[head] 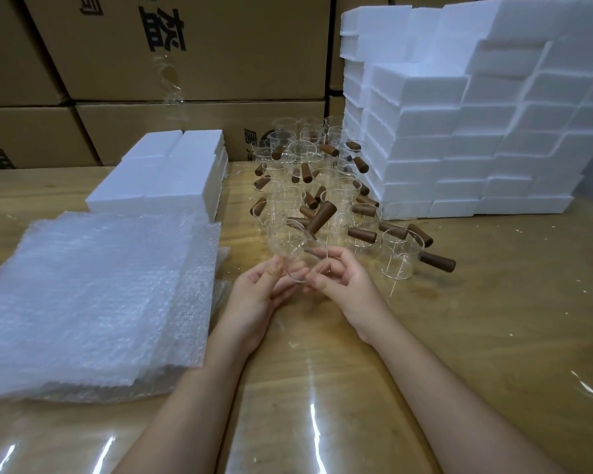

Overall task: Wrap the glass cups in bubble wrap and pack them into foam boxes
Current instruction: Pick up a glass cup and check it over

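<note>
A glass cup (293, 249) was held tilted above the bench (476, 330) between both hands. The left hand (254, 297) was curled against its near rim, thumb and fingertips pinching the glass. The right hand (339, 280) was curled round its other side; the fingers could be seen through the wall, though the exact contact could not be made out. The cup's brown wooden handle (320, 218) was pointed away from the person.

Just behind the cup, a crowd of like cups (308, 179) was stood, their clear outlines hard to separate. Left of the cup, a stack of bubble wrap (89, 295) was laid. Behind and left of it, low foam boxes (165, 172) were set. Right of the cup, a tall foam box pile (476, 131) was cut off by the frame edge. Cardboard cartons (202, 56) were stacked far behind the cup.
</note>
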The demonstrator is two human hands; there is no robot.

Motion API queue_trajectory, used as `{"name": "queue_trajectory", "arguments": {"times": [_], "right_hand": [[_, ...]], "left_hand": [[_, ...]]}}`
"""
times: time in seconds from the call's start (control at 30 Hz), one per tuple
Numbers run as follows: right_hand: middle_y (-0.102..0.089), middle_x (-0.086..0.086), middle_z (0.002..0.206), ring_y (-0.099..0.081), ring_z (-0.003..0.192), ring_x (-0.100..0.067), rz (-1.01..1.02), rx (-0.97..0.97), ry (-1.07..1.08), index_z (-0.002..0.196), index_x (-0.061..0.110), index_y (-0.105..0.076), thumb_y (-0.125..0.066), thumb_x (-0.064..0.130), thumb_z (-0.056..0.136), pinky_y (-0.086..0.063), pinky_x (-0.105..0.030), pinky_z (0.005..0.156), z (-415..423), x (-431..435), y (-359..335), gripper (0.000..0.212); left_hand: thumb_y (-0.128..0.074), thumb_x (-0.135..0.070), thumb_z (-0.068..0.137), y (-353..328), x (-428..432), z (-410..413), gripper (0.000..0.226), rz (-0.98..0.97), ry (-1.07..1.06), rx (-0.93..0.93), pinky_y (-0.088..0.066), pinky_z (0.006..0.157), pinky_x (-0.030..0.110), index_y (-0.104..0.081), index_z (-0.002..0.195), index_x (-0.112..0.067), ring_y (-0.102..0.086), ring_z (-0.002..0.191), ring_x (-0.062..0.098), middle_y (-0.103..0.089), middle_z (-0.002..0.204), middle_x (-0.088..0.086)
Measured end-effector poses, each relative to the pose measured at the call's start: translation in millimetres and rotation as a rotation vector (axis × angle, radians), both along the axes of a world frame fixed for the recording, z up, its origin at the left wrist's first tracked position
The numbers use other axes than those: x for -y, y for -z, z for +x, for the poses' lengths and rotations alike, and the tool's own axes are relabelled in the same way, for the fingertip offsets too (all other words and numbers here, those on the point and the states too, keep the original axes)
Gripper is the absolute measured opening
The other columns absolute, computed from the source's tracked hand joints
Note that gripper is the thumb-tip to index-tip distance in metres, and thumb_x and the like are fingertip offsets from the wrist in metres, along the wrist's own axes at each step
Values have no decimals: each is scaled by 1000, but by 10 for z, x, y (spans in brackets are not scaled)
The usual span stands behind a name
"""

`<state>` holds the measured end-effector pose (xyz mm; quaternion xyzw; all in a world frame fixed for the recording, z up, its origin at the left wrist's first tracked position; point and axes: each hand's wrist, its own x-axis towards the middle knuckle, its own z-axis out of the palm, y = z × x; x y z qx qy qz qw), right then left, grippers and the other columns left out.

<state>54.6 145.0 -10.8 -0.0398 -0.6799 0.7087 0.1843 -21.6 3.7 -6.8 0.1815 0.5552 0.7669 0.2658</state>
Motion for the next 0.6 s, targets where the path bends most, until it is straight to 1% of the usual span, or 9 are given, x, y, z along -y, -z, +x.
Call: {"name": "queue_trajectory", "arguments": {"times": [0.07, 0.17, 0.2, 0.3, 0.37, 0.43, 0.5, 0.57, 0.6], "right_hand": [[-65, 6, 78, -66, 81, -15, 18, 29, -5, 115, 17, -49, -69, 3, 82, -52, -24, 77, -2, 0, 6, 41], [-68, -19, 95, -66, 83, -18, 10, 50, 2, 111, 19, -49, -72, 1, 79, -54, -29, 78, -5, 6, 6, 43], [-68, -20, 98, -66, 83, -18, 6, 55, 6, 110, 19, -49, -73, 1, 79, -55, -30, 77, -7, 9, 7, 44], [-74, -2, 93, -68, 83, -12, -29, 69, 15, 107, 19, -45, -74, -1, 76, -55, -25, 67, -10, 23, 1, 47], [-74, 2, 91, -69, 81, -9, -62, 69, 22, 107, 19, -43, -76, 3, 75, -54, -23, 61, -2, 27, -5, 49], [-72, 0, 91, -69, 75, -10, -72, 64, 40, 107, 17, -42, -81, 16, 72, -53, -23, 58, 11, 28, -31, 52], [-71, -3, 93, -67, 72, -15, -60, 74, 59, 106, 15, -42, -84, 47, 61, -54, -25, 59, 17, 39, -56, 69], [-72, -2, 86, -66, 67, -15, -42, 76, 67, 103, 14, -42, -77, 74, 47, -53, -24, 58, 21, 50, -72, 89], [-72, -1, 81, -65, 64, -13, -31, 64, 63, 100, 15, -42, -72, 79, 46, -52, -23, 56, 20, 47, -68, 89]], "left_hand": [[-62, -41, 78, 4, -2, 3, 62, 2, 2, -22, -52, 94, 38, -57, 120, 4, -66, 107, 28, -69, 111, 18], [-68, -41, 71, 7, -3, 12, 63, 19, -3, -30, -55, 90, 35, -56, 121, -4, -68, 103, 26, -71, 108, 14], [-68, -40, 71, 7, -5, 15, 65, 24, 0, -31, -54, 91, 36, -55, 124, -5, -67, 104, 26, -71, 109, 14], [-68, -38, 72, 12, -12, 20, 62, 35, 29, -54, -55, 90, 38, -55, 126, -11, -66, 105, 28, -69, 113, 17], [-67, -37, 73, 6, -14, 31, 64, 34, 38, -66, -56, 88, 35, -53, 130, -11, -66, 106, 29, -68, 114, 17], [-66, -33, 76, 12, -9, 33, 62, 36, 61, -82, -56, 85, 33, -52, 132, -11, -65, 106, 29, -68, 114, 16], [-64, -30, 78, 22, -5, 31, 53, 35, 78, -91, -56, 81, 30, -54, 128, -14, -66, 105, 26, -69, 112, 15], [-64, -30, 78, 18, -4, 29, 52, 26, 81, -90, -55, 79, 26, -54, 127, -15, -67, 103, 25, -70, 110, 14], [-63, -31, 78, 23, -7, 24, 53, 24, 81, -88, -54, 77, 25, -54, 127, -15, -68, 101, 23, -71, 108, 14]]}}
